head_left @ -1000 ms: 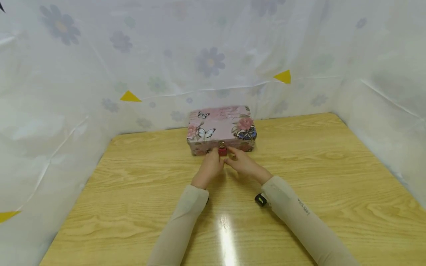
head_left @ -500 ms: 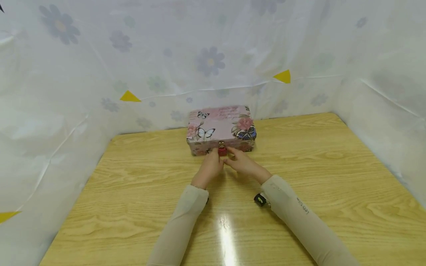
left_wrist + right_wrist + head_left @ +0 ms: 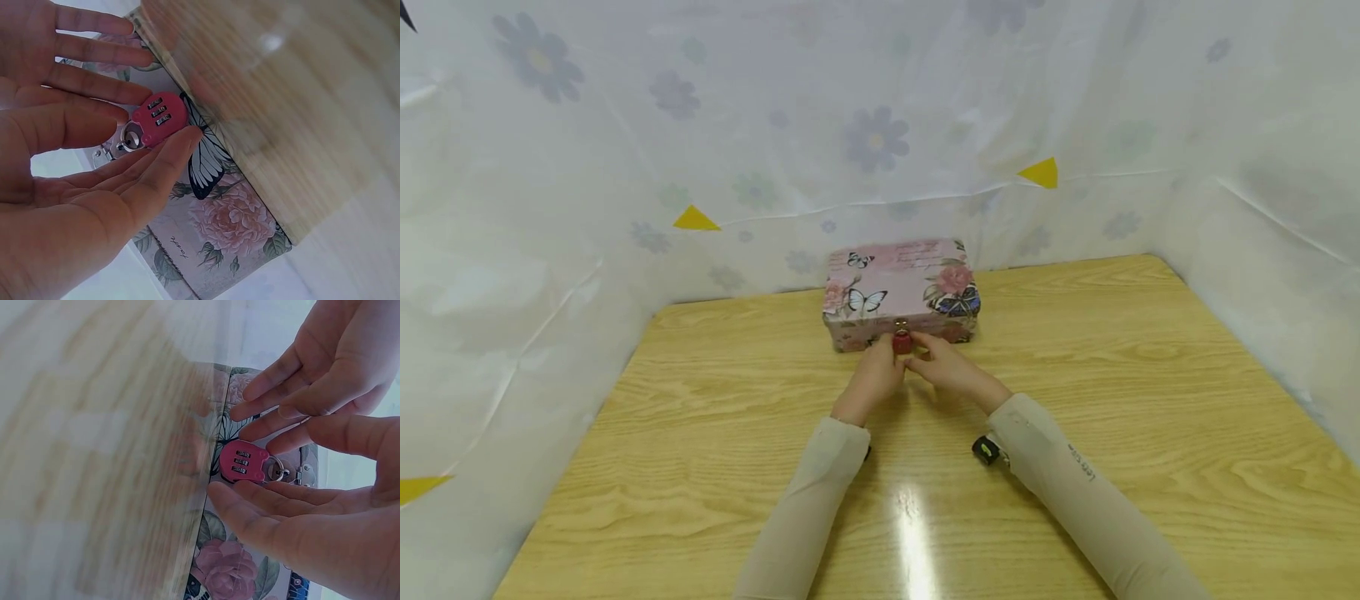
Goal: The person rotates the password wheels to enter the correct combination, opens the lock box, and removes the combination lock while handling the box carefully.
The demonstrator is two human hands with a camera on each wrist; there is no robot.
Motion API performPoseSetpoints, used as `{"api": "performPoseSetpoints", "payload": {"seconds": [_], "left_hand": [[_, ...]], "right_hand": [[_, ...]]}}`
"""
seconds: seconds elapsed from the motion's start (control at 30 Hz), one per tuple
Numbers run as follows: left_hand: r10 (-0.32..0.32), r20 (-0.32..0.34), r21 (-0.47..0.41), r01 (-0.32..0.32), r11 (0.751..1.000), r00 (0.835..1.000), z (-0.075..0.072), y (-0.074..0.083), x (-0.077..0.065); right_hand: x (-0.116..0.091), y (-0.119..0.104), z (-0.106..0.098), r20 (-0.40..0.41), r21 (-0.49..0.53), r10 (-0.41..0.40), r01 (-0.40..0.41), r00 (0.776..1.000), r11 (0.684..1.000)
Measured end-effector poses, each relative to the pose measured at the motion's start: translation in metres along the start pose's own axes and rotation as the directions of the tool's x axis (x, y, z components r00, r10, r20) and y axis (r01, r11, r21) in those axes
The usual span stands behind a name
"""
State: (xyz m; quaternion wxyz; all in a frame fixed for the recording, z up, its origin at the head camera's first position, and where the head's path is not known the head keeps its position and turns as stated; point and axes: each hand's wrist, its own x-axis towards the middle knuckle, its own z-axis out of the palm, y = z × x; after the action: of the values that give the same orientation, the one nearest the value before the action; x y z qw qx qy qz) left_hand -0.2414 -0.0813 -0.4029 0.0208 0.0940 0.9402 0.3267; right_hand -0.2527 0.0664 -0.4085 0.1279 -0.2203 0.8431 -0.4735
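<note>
A red combination padlock (image 3: pixel 902 342) hangs by its shackle from the metal clasp (image 3: pixel 901 323) on the front of a pink box (image 3: pixel 901 292) printed with butterflies and roses. Three number dials (image 3: pixel 158 111) face the wrists. My left hand (image 3: pixel 875 377) is at the padlock's left side, fingers mostly straight and fingertips right at its edge. On the opposite side, my right hand (image 3: pixel 953 370) holds its extended fingers along the padlock body (image 3: pixel 240 460). In both wrist views the thumbs stand apart from the lock body, near the shackle (image 3: pixel 279 470).
The box rests at the back of a wooden table (image 3: pixel 737 375), close to a white flower-print curtain (image 3: pixel 775 108). Yellow triangular markers (image 3: pixel 696 219) are on the curtain. A black wrist device (image 3: pixel 986 450) shows below the right sleeve.
</note>
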Motion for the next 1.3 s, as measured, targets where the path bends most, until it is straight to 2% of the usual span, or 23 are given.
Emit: {"api": "performPoseSetpoints", "payload": {"seconds": [0.27,0.6,0.87,1.17,1.3], "left_hand": [[-0.015,0.005,-0.013,0.015,1.0,1.0,0.0016,-0.0001,0.0],[0.032,-0.007,-0.017,-0.033,0.999,0.999,0.0015,-0.0033,-0.0017],[0.029,0.026,-0.077,-0.027,0.997,0.999,-0.0003,-0.0073,0.0047],[0.013,0.046,-0.108,-0.008,0.994,0.999,-0.0034,-0.0043,0.0069],[0.005,0.04,-0.113,-0.001,0.994,0.999,-0.0039,-0.0031,0.0073]], "right_hand": [[-0.0015,0.0021,0.0012,-0.02,0.03,-0.019,0.02,1.0,0.999],[-0.0012,0.0012,0.0035,-0.08,0.019,0.006,-0.005,0.997,1.0],[0.0019,0.0017,0.0062,-0.165,-0.009,0.028,-0.029,0.986,1.0],[0.0041,0.001,0.0071,-0.184,0.014,0.018,-0.016,0.983,1.0],[0.0042,0.0006,0.0076,-0.193,0.021,0.044,-0.041,0.98,0.999]]}}
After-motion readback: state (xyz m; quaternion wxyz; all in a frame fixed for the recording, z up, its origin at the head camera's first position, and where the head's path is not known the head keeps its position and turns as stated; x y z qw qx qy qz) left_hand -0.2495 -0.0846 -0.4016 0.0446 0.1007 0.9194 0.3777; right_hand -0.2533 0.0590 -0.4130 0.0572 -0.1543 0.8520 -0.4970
